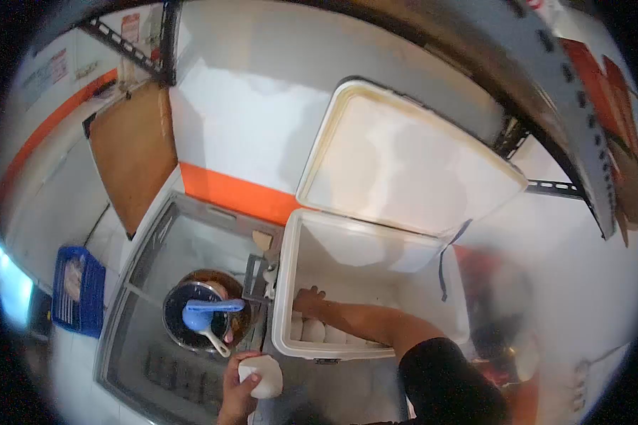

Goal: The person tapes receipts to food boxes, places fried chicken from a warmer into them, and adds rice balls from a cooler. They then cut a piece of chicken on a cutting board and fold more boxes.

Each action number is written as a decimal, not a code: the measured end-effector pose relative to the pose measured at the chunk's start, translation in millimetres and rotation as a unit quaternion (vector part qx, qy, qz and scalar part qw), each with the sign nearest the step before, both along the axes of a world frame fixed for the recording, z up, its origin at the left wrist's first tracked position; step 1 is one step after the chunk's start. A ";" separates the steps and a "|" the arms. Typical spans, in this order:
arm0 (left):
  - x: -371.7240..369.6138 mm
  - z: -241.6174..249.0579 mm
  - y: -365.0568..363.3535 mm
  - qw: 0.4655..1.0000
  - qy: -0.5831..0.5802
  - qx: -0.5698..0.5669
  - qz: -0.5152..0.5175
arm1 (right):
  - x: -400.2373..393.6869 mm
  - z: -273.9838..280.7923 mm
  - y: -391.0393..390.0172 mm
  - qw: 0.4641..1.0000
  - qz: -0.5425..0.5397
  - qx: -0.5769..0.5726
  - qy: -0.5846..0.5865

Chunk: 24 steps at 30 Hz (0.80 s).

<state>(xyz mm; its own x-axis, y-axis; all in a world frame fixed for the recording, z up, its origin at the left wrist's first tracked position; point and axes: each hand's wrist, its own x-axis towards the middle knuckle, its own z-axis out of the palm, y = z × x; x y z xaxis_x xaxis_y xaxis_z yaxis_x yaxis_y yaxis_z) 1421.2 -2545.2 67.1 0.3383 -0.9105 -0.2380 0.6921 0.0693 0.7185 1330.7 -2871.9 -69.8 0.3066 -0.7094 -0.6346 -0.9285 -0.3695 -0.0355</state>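
Note:
My left hand point(239, 389) is closed around a white, rounded, smooth piece point(266, 377), thumb across its near face, in front of the cooler box; I cannot tell its exact kind. My right arm reaches over the front rim into the white cooler box point(285, 283), whose lid point(411, 159) stands raised. Inside, at the left wall, my right hand point(308, 301) has its fingers slightly apart, with nothing visible in them. Similar white rounded pieces point(313, 331) lie in rows along the bottom, partly hidden by my forearm and the front wall.
Left of the cooler, a pot point(184, 338) holding a blue ladle-like scoop point(198, 315) and a pale-handled utensil point(216, 343) stands on a glass-topped chest point(149, 276). Farther left are a blue basket point(78, 312) and brown board point(135, 156). A metal shelf edge point(546, 92) overhangs at upper right.

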 end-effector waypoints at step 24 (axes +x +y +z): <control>-193.8 15.6 20.3 0.804 0.294 -0.045 -0.515 | -358.9 242.5 365.9 0.409 -0.260 0.129 -0.865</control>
